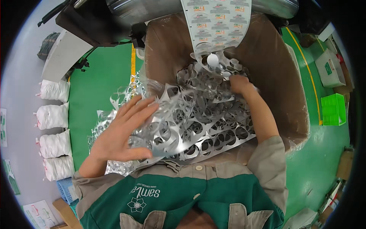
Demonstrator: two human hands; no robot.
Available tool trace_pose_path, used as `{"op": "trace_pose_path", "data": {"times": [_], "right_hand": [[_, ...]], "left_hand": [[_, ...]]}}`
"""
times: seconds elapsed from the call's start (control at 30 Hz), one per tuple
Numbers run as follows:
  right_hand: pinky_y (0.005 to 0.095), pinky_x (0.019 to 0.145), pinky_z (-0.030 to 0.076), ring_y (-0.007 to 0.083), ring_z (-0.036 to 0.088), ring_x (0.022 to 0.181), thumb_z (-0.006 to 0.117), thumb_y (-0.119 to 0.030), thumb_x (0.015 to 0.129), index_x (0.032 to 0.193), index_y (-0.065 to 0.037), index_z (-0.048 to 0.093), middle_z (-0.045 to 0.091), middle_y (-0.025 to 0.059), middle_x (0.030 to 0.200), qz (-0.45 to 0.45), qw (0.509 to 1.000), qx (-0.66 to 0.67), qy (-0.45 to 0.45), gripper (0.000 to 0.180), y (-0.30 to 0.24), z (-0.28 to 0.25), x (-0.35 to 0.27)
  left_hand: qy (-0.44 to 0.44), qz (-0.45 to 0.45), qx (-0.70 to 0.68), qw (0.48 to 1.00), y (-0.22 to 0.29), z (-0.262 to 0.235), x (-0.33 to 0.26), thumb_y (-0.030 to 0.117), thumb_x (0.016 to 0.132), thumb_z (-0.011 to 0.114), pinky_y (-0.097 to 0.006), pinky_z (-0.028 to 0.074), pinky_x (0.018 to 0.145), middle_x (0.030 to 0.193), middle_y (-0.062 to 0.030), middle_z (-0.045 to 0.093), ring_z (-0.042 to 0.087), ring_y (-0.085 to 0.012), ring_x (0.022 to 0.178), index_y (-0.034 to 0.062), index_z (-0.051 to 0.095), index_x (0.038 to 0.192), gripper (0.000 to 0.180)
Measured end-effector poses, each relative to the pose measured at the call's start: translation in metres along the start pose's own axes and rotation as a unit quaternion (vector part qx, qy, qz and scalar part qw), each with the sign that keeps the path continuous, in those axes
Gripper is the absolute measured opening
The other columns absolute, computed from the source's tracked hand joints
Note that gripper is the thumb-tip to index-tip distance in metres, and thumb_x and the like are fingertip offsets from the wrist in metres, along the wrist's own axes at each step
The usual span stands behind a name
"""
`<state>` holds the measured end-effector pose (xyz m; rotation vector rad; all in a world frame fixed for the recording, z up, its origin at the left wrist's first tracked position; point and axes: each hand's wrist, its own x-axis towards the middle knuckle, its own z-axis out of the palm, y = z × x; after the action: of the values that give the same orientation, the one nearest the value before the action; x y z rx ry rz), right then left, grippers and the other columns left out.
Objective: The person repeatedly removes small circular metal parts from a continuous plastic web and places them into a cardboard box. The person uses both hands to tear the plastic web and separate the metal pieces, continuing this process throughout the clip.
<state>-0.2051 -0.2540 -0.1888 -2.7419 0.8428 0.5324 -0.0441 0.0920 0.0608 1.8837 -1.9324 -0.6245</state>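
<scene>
A heap of silvery foil scrap (207, 114), punched full of round holes, fills a large brown cardboard box (274, 72) lined with clear plastic. My left hand (124, 131) lies flat with fingers spread on the foil hanging over the box's near left edge. Deeper in the box, my right hand (241, 84) is buried in the pile with fingers closed on the scrap. A printed foil web (217, 23) comes down from a roller above into the box.
More foil scrap (105, 122) spills onto the green floor at the left. Several white sacks (55, 114) line the left wall. A green crate (333, 110) and a white box (329, 68) stand at the right. Dark machine parts (95, 23) hang overhead.
</scene>
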Motion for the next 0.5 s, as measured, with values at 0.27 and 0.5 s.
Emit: {"op": "trace_pose_path", "data": {"times": [0.27,0.5], "right_hand": [[0.0288,0.076,0.045,0.0133,0.053,0.087,0.059,-0.024,0.082,0.121,-0.004,0.049,0.058,0.0045,0.101,-0.244,0.639,0.697,0.217,0.045,-0.021,-0.159,-0.081],[0.0268,0.073,0.048,0.0123,0.056,0.084,0.061,-0.026,0.084,0.116,-0.001,0.048,0.06,0.0056,0.095,-0.142,0.717,0.672,-0.114,0.043,-0.014,-0.043,-0.012]], "left_hand": [[0.194,-0.159,-0.061,0.966,-0.059,-0.003,0.014,0.011,0.074,0.064,-0.033,0.027,0.102,0.128,-0.0133,0.046,0.038,-0.0222,0.123,0.0025,0.041,0.129,0.059],[0.333,-0.172,-0.265,0.888,-0.073,-0.006,0.009,0.007,0.082,0.056,-0.022,0.044,0.074,0.11,-0.0069,0.055,0.054,-0.0105,0.087,0.004,0.043,0.128,0.048]]}}
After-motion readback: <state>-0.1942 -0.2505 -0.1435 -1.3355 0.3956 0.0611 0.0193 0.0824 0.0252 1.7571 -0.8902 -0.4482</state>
